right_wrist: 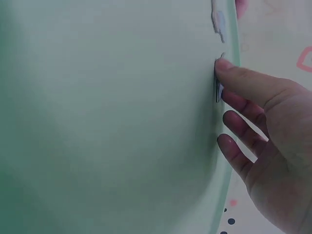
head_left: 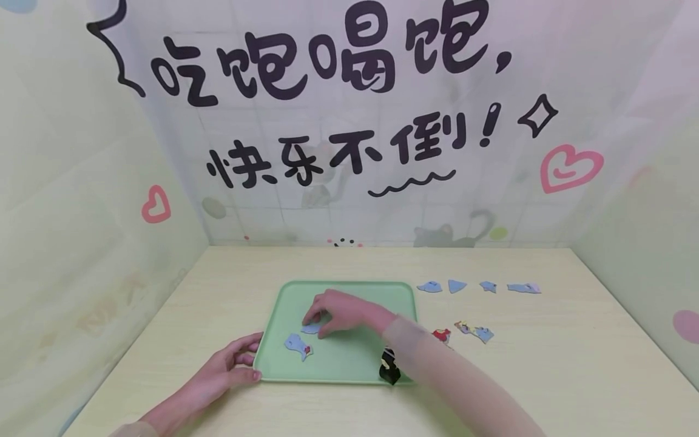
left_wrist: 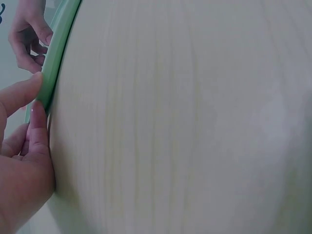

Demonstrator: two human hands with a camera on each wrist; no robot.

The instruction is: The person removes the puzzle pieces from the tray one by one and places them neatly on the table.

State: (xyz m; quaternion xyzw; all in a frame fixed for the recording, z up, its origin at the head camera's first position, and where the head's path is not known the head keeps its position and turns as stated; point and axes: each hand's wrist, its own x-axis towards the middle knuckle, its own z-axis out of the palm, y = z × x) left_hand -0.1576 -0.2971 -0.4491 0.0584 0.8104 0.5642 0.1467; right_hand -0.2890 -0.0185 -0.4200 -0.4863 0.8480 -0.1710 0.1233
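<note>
A light green tray [head_left: 349, 375] lies on the table. My left hand [head_left: 232, 367] holds its left rim near the front corner, with the thumb and fingertips against the edge in the left wrist view. Over the tray's left half, my right hand [head_left: 341, 312] pinches a small flat blue puzzle piece [head_left: 311, 329] between thumb and fingers. In the right wrist view that puzzle piece [right_wrist: 219, 92] is seen edge-on at the tray surface. A second blue puzzle piece [head_left: 297, 345] with a red spot lies just in front of it on the tray.
A black piece [head_left: 389, 369] lies at the tray's front right corner, partly under the right forearm. Right of the tray, several blue pieces [head_left: 457, 286] form a row at the back. Nearer are a red piece [head_left: 441, 335] and a multicoloured one [head_left: 475, 331].
</note>
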